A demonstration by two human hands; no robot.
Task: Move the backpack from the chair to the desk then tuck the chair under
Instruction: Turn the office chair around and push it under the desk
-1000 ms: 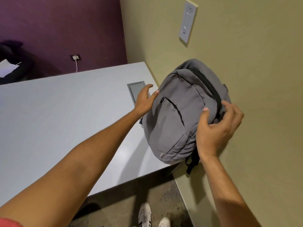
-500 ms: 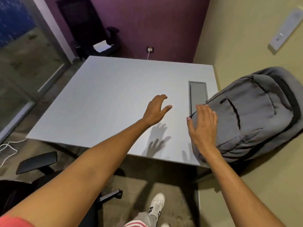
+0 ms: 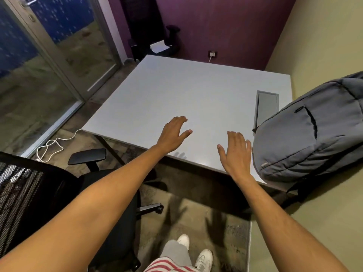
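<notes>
Both hands (image 3: 204, 146) now off backpack (image 3: 312, 138)

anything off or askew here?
The backpack sits tilted at the desk's near right corner, leaning on the wall, its bottom past the edge and a strap dangling below. The chair stands out from the desk, not tucked. A white cable lies loose on the floor. Both hands are empty.
</notes>
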